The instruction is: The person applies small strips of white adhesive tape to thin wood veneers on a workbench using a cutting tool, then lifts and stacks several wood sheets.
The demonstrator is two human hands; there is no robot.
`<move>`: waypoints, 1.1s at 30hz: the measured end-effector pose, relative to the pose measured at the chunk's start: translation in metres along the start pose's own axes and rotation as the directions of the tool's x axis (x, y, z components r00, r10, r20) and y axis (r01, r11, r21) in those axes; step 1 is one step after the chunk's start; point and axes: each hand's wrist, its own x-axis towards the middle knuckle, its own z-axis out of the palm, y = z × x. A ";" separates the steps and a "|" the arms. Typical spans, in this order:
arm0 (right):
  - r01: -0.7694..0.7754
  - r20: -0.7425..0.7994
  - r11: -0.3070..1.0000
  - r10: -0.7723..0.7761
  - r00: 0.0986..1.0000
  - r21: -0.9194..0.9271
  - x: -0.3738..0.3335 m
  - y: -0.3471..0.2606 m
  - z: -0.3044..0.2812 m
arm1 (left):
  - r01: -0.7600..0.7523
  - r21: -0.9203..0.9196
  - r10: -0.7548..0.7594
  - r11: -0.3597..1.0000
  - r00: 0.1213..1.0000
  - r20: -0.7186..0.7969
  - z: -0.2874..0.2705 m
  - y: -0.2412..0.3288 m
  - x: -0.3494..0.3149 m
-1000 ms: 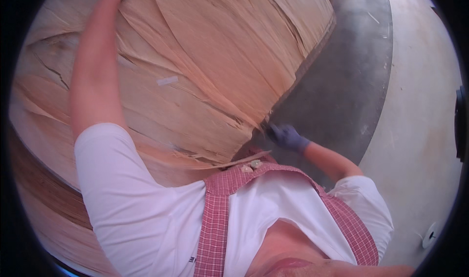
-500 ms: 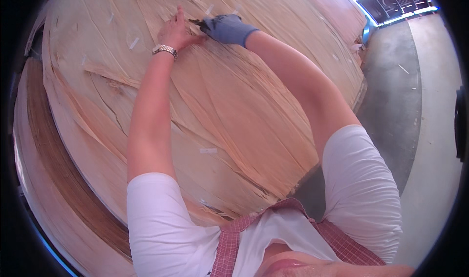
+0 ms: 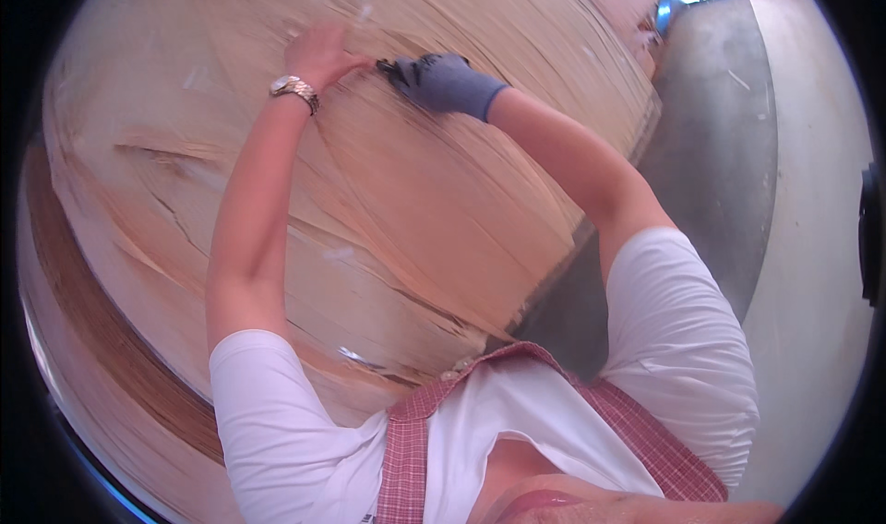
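Thin sheets of pale wood veneer [image 3: 425,192], cracked and wrinkled, lie over a broad surface before me. My bare left hand [image 3: 318,55], with a metal watch [image 3: 295,88] at its wrist, rests flat on the veneer toward the far side, its thumb stretched to the right. Just right of that thumb is my right hand [image 3: 438,81] in a grey-blue glove with dark fingers. It is closed around a small dark tool [image 3: 383,65] whose tip points at the left thumb, low against the veneer. Blur hides what kind of tool it is.
Short whitish tape strips [image 3: 339,253] stick to the veneer in several places. Along the left runs a lower brown wooden band [image 3: 111,316]. Grey floor [image 3: 711,164] with a paler strip [image 3: 812,201] lies to the right, beyond the veneer's ragged edge.
My right hand has shifted slightly right and nearer with the tool. The left fingers have moved a little left, and the whole view has shifted.
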 end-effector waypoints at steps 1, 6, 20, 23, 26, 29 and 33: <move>0.001 0.000 1.000 -0.001 1.000 0.006 -0.007 0.009 0.001 | -0.036 -0.019 0.037 0.999 0.999 0.013 0.006 0.005 -0.003; 0.030 -0.170 0.996 -0.044 0.984 -0.082 -0.151 0.044 0.061 | -0.016 -0.005 0.016 1.000 0.997 0.077 0.000 0.009 -0.016; 0.021 -0.411 0.944 0.123 0.903 0.329 -0.192 0.047 -0.001 | 0.163 -0.005 -0.160 0.987 0.957 -0.244 0.003 0.052 -0.073; 0.159 -0.481 0.945 -0.001 0.877 0.287 -0.020 -0.005 -0.046 | 0.184 -0.018 -0.184 0.983 0.960 -0.212 0.021 0.076 -0.075; 0.022 -0.398 0.984 0.051 0.916 0.176 0.121 -0.060 -0.061 | 0.189 0.154 -0.122 0.970 0.923 -0.365 0.034 0.080 -0.072; -0.100 -0.271 0.987 0.130 0.954 0.123 0.187 -0.102 -0.063 | 0.179 0.166 -0.099 0.970 0.910 -0.402 0.045 0.073 -0.077; 0.031 -0.425 0.992 0.024 0.905 0.123 0.221 -0.110 -0.049 | 0.123 0.001 -0.109 0.992 0.883 -0.457 0.043 0.068 -0.082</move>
